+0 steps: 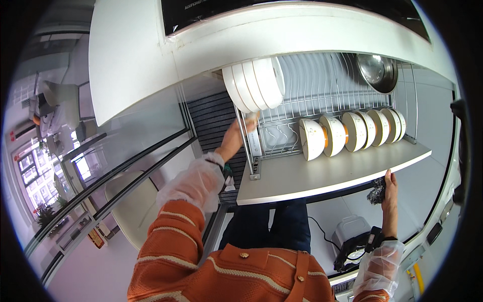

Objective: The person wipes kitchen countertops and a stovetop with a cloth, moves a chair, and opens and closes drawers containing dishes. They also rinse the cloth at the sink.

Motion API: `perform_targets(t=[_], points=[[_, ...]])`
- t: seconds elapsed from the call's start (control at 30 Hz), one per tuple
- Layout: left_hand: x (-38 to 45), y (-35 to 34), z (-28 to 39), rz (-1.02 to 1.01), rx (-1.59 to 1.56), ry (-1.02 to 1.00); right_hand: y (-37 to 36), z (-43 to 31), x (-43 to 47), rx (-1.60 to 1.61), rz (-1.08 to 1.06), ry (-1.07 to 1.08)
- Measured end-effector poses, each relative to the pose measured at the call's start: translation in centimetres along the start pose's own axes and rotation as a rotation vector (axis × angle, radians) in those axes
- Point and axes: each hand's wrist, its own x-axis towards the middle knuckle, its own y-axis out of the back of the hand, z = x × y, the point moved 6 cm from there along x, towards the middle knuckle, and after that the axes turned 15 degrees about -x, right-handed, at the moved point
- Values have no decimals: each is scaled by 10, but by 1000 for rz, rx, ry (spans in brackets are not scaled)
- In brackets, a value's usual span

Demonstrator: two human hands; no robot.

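A pull-out dish rack drawer stands open under the counter, with a pale drawer front (pixel 332 173). My left hand (pixel 234 136) reaches to the drawer's left side rail, below a row of white bowls (pixel 252 86); its fingers are partly hidden by the rack, and what they hold is unclear. My right hand (pixel 391 188) grips the edge of the drawer front, with a dark, shiny steel wool scourer (pixel 376 191) in its palm. Several patterned bowls (pixel 313 139) stand on edge along the front of the rack. A stainless steel bowl (pixel 377 71) is at the back right.
The white counter edge (pixel 264 37) overhangs the rack, with a black cooktop (pixel 294 7) above. At the left are a glass sliding door (pixel 143 132) and a pale chair (pixel 132 204). A ribbed dark mat (pixel 211 120) lies beside the drawer. A grey-white container (pixel 351 230) stands below, right.
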Motion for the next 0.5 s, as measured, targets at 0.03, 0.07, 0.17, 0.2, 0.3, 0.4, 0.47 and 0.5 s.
perform_targets(t=[0.03,0.07,0.17,0.2,0.3,0.4,0.47,0.5], points=[[-14,-6,-9,-62,-44,86,-1,-1,-2,9,3,4],[-30,-12,-19,-121,-81,175,-3,-4,-5,18,7,8],[-58,-20,-21,-230,82,284,3,5,-3,-5,61,-23],[-63,-12,-48,-162,110,310,6,13,6,2,46,23],[-81,-12,-19,-279,85,212,-1,11,10,-35,71,132],[-117,26,-53,-426,325,-40,-12,-12,1,-62,54,110],[-135,37,-24,-409,609,-57,-12,-9,-5,30,18,53],[-152,59,-61,-443,733,-93,-11,-13,-6,-12,10,44]])
